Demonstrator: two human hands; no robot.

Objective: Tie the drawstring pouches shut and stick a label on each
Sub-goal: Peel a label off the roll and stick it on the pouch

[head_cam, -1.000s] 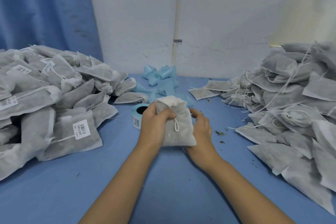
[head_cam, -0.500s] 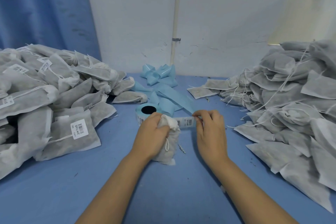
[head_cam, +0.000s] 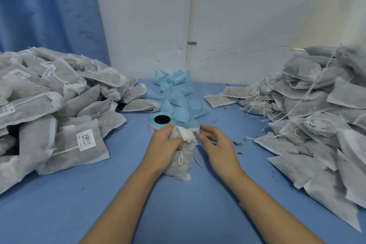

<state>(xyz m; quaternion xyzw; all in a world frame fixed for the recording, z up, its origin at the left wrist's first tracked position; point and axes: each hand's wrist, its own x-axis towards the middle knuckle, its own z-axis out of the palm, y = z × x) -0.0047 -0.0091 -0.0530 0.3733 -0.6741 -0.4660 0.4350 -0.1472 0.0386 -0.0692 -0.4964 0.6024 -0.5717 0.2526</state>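
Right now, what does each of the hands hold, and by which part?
The left hand grips the pouch just below its gathered neck. The right hand pinches the label by one end.

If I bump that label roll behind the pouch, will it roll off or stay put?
The label roll stands on its flat end, core hole up, so it would probably slide, not roll. Its label wall looks thin around a wide core: likely light. The blue backing strip trailing from it may drag along.

Two hands, left hand [head_cam: 164,144] and right hand [head_cam: 219,150], were present, plus one held pouch [head_cam: 184,164], one label roll [head_cam: 151,125], one backing-strip tangle [head_cam: 178,89], and two pouch heaps [head_cam: 49,105] [head_cam: 316,105] beyond counting.
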